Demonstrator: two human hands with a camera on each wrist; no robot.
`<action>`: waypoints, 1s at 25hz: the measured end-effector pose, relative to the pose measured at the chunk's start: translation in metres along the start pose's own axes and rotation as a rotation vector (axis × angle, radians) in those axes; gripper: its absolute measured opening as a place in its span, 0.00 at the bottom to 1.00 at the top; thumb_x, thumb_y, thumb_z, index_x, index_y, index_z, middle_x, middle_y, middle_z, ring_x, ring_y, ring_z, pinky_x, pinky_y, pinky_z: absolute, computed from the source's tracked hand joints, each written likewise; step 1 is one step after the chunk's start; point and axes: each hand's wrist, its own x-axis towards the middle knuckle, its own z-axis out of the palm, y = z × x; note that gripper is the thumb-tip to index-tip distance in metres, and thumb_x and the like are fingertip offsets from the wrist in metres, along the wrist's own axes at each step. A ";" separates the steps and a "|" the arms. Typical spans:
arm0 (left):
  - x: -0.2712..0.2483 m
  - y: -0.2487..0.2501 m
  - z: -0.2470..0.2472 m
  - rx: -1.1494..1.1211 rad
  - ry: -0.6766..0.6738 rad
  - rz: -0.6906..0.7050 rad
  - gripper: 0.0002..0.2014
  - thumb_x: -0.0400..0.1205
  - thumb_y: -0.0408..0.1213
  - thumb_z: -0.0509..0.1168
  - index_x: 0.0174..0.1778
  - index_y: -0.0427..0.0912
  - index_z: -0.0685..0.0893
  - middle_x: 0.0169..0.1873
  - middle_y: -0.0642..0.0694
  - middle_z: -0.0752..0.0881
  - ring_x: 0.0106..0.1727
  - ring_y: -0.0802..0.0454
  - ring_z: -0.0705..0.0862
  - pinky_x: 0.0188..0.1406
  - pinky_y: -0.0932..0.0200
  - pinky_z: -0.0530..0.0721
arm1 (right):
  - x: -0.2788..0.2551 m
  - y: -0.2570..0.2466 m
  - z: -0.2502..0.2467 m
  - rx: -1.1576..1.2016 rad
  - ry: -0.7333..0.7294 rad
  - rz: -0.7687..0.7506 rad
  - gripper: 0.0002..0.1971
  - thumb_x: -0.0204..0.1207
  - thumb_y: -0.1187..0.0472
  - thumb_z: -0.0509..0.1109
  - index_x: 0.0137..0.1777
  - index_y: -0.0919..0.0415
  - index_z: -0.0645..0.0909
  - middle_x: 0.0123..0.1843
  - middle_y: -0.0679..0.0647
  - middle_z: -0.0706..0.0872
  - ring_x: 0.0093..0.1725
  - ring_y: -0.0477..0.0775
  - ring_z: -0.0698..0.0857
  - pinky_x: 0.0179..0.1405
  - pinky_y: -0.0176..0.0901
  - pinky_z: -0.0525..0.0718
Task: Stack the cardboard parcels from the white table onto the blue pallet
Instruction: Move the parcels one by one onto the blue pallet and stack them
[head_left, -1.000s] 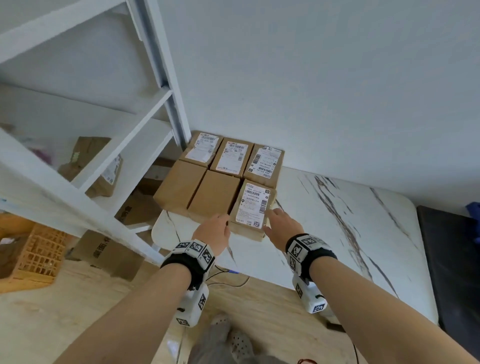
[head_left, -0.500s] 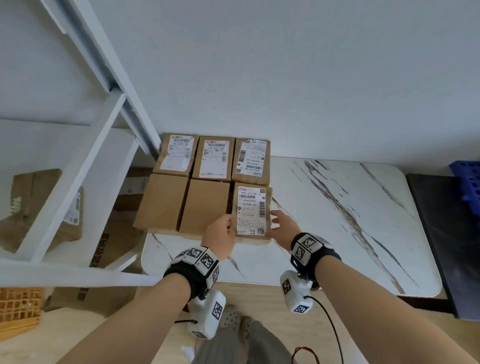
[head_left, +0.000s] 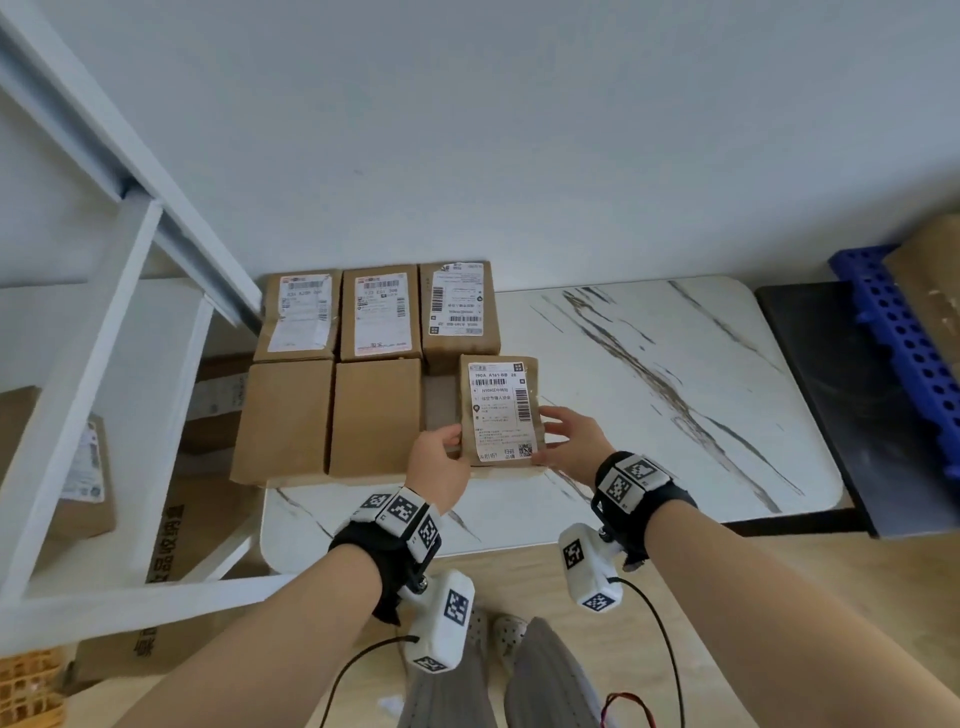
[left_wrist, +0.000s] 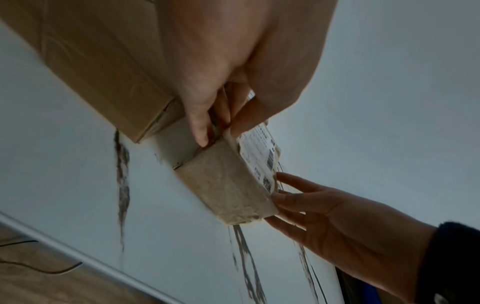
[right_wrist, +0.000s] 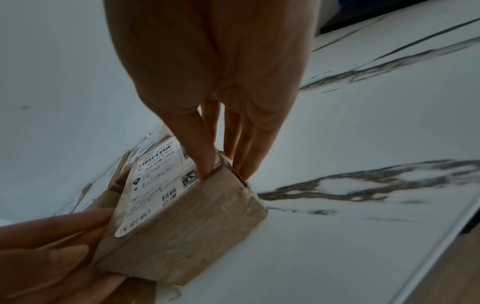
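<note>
A small cardboard parcel (head_left: 498, 410) with a white shipping label is held between both hands just above the white marble-patterned table (head_left: 675, 415). My left hand (head_left: 444, 447) pinches its near-left edge, thumb on top, as the left wrist view shows (left_wrist: 215, 127). My right hand (head_left: 553, 436) grips the right side, thumb on the label edge and fingers down the side (right_wrist: 221, 162). Several other parcels (head_left: 379, 364) lie in two rows at the table's left end. The blue pallet (head_left: 904, 353) is at the far right.
A cardboard box (head_left: 930, 291) sits on the pallet. A black low surface (head_left: 831, 405) lies between table and pallet. A white shelving frame (head_left: 104, 322) with boxes stands at the left, and the wall runs behind the table. My feet stand below the table's near edge.
Both hands have closed on the labelled parcel and drawn it right, out of the front row, leaving a gap. My view has turned right, bringing the blue pallet into sight.
</note>
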 end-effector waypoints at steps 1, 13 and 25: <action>0.001 0.001 0.003 -0.033 -0.004 -0.018 0.17 0.78 0.21 0.64 0.62 0.36 0.84 0.55 0.46 0.85 0.59 0.50 0.82 0.57 0.64 0.78 | -0.005 0.001 -0.004 0.020 0.020 -0.005 0.37 0.66 0.80 0.74 0.75 0.60 0.71 0.69 0.61 0.81 0.51 0.56 0.86 0.57 0.52 0.86; -0.019 0.107 0.088 -0.140 -0.191 0.190 0.19 0.74 0.15 0.68 0.61 0.28 0.80 0.58 0.32 0.85 0.54 0.46 0.84 0.39 0.76 0.84 | -0.096 0.025 -0.136 0.178 0.317 -0.176 0.36 0.69 0.78 0.73 0.76 0.56 0.70 0.70 0.58 0.79 0.55 0.53 0.84 0.53 0.44 0.84; -0.134 0.269 0.264 -0.143 -0.166 0.457 0.24 0.74 0.20 0.69 0.68 0.36 0.80 0.64 0.39 0.83 0.69 0.48 0.79 0.65 0.50 0.81 | -0.234 0.081 -0.367 0.224 0.493 -0.426 0.34 0.64 0.77 0.77 0.71 0.58 0.77 0.59 0.58 0.87 0.51 0.56 0.87 0.61 0.55 0.84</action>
